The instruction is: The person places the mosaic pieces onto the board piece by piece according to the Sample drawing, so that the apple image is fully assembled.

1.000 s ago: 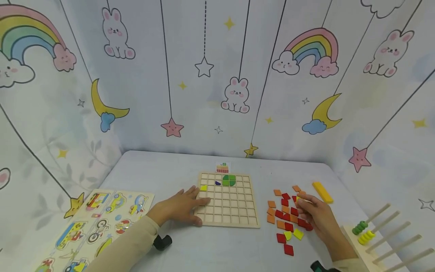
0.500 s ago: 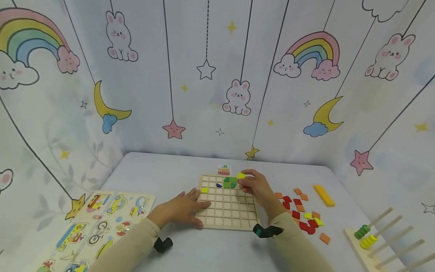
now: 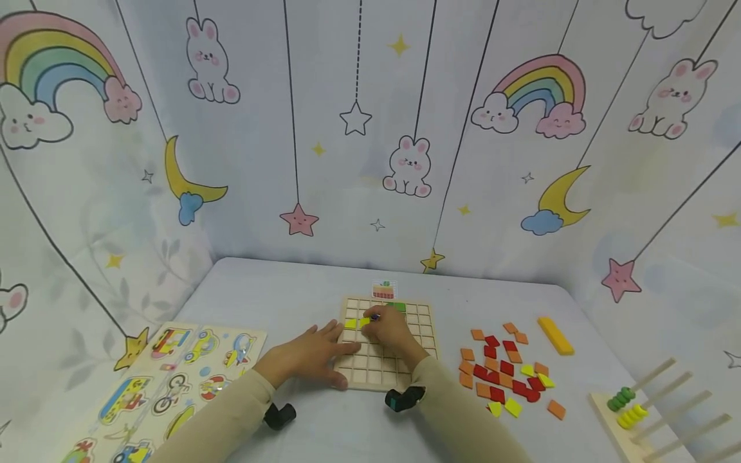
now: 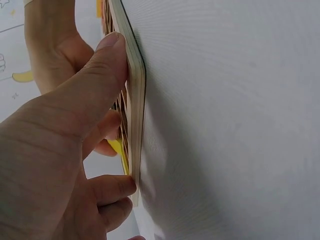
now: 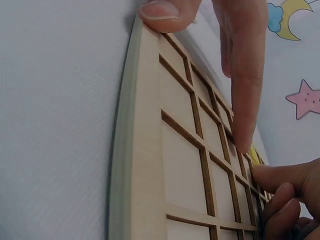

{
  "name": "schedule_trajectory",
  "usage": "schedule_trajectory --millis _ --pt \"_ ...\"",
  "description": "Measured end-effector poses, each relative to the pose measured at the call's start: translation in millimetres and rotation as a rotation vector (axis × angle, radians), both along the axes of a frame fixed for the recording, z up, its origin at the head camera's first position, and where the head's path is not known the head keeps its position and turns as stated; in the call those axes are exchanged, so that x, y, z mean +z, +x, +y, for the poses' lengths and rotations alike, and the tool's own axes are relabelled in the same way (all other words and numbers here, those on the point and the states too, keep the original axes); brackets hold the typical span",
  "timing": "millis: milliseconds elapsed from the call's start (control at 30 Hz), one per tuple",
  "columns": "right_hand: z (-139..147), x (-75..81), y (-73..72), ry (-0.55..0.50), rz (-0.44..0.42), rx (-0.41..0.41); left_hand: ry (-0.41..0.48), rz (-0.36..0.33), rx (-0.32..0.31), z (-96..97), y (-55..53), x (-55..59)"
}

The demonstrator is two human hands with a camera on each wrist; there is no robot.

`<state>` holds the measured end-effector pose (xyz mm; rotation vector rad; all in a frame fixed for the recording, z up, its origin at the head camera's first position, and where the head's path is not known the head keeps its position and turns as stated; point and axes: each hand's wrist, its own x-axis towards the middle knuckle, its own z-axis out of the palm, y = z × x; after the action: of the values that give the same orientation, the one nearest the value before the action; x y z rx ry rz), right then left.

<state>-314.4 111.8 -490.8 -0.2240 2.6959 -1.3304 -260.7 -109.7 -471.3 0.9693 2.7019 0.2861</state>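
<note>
- The wooden grid board point(image 3: 370, 388) lies mid-table; the left hand point(image 3: 309, 354) is spread over its left edge, thumb on the near rim, gripping nothing.
- The right hand point(image 3: 390, 331) pinches a yellow tile point(image 3: 364, 322) at a cell just right of another yellow tile point(image 3: 350, 323).
- Filling looks early: that first yellow tile and the green pieces point(image 3: 398, 307) sit in cells toward the far side; most visible cells are bare.
- Loose tiles point(image 3: 507, 368), red, orange and yellow, remain to the right.
- The right hand hides several cells and part of the dark blue piece point(image 3: 375, 317); whether the pinched tile is seated is unclear.
</note>
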Motion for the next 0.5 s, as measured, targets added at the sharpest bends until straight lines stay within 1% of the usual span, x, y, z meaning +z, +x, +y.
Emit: schedule_trajectory --millis 67,300,433,500 --pt "-2.4 -2.0 0.1 0.044 0.028 0.003 0.0 0.0 0.001 0.7 -0.1 -0.2" --pt "-8.5 -1.3 1.1 0.094 0.044 -0.019 -0.014 0.009 0.001 0.5 -0.6 -2.5" --pt "-9.0 -1.3 2.0 0.097 0.038 -0.033 -0.012 0.009 0.002 0.8 -1.1 -3.0" --pt "-6.5 0.3 4.1 0.067 0.026 -0.03 -0.004 0.006 0.006 1.5 -1.1 -3.1"
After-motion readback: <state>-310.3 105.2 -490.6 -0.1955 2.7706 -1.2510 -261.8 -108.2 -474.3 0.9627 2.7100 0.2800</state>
